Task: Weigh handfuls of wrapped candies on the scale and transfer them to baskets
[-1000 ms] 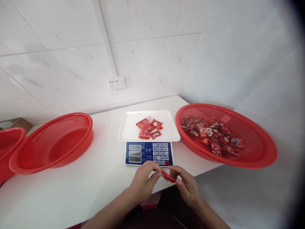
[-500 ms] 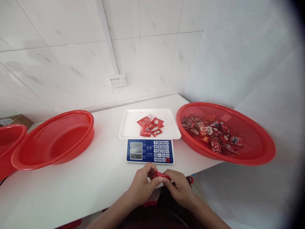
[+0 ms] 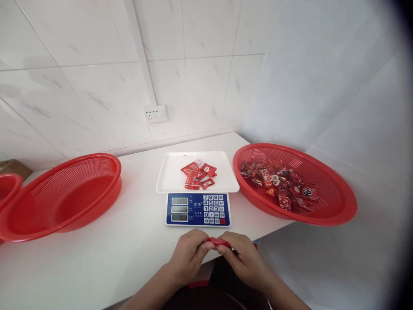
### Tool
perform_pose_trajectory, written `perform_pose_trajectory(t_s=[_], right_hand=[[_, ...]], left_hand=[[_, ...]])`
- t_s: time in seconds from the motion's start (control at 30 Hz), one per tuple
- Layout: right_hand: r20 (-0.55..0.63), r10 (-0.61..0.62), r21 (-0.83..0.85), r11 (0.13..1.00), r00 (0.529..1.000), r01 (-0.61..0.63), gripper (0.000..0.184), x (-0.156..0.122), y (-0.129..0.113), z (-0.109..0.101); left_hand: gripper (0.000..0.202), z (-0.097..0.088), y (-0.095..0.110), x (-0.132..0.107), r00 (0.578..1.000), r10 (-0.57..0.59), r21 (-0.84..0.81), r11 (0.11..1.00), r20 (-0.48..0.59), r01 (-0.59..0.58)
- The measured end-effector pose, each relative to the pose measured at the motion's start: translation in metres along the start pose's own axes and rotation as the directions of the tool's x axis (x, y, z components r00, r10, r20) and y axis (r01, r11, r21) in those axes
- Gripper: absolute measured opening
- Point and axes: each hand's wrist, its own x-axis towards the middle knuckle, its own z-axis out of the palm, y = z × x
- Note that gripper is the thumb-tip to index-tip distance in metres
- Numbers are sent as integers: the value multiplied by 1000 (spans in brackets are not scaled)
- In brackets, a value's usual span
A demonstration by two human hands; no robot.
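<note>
Both my hands meet at the near edge of the white counter and pinch one small red sweet packet (image 3: 219,242) between them. My left hand (image 3: 190,254) grips its left end with curled fingers, and my right hand (image 3: 243,257) grips its right end. Just beyond them stands a digital scale (image 3: 198,209) with a blue keypad front. Its white weighing tray (image 3: 171,176) carries several red sweet packets (image 3: 197,174). A red mesh basket (image 3: 335,202) on the right holds a pile of more red packets (image 3: 279,183).
An empty red mesh basket (image 3: 61,196) sits on the left, with part of another red basket (image 3: 8,189) at the far left edge. A wall socket (image 3: 155,114) is on the tiled wall behind. The counter (image 3: 129,241) ends just right of the scale, under the full basket.
My hands have drawn closer together and slightly lower, now tightly pinching the packet from both ends. The view has shifted a little to the right.
</note>
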Motion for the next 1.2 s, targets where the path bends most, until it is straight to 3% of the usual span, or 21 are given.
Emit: perform_pose_trajectory(t_s=[0.07, 0.1, 0.17, 0.2, 0.23, 0.33, 0.43, 0.5, 0.57, 0.67, 0.73, 0.83, 0.93, 1.07, 1.2], right_hand=[[-207, 40, -115, 991, 978, -65, 34, 1, 7, -23], [-359, 80, -158, 977, 930, -145, 34, 3, 13, -38], [-637, 123, -205, 925, 761, -321, 36, 7, 24, -69], [-713, 129, -222, 891, 689, -397, 38, 10, 29, -83], [-749, 125, -252, 854, 650, -455, 42, 12, 32, -94], [-794, 76, -297, 817, 603, -494, 51, 16, 34, -104], [-765, -18, -268, 918, 644, -293, 35, 14, 35, -77], [-683, -34, -212, 965, 730, -153, 24, 11, 43, -50], [-623, 51, -116, 981, 780, -157, 24, 8, 57, -25], [-559, 268, 46, 955, 785, -294, 31, 6, 83, -2], [-500, 395, 148, 916, 770, -373, 36, 6, 98, 3], [-429, 500, 260, 866, 753, -427, 42, 9, 110, 2], [-385, 536, 298, 843, 751, -448, 44, 11, 113, 0], [-351, 543, 282, 838, 763, -467, 45, 12, 112, 1], [-341, 515, 230, 857, 786, -462, 45, 11, 111, 2]], left_hand=[[27, -7, 1, 3, 999, -43, -33, 999, -15, 43], [26, -11, 1, 5, 997, -71, -36, 997, -35, 70], [24, -20, 0, 10, 989, -112, -3, 994, -94, 113], [24, -24, -1, 12, 984, -122, 24, 992, -127, 126], [24, -27, -2, 14, 980, -125, 49, 990, -156, 134], [24, -35, -7, 16, 965, -110, 106, 985, -239, 139], [23, -45, -15, 18, 942, -51, 197, 973, -331, 122], [23, -59, -22, 19, 909, 21, 327, 936, -417, 129], [29, -83, -32, 19, 851, 113, 498, 847, -512, 187], [47, -135, -48, 13, 733, 169, 642, 634, -659, 431], [56, -171, -59, 5, 657, -11, 578, 466, -753, 670], [56, -206, -68, -7, 590, -278, 545, 225, -759, 808], [55, -205, -68, -10, 629, -327, 611, 169, -705, 773], [52, -177, -61, -5, 720, -229, 670, 264, -655, 694], [44, -157, -57, 7, 788, -220, 693, 381, -575, 612]])
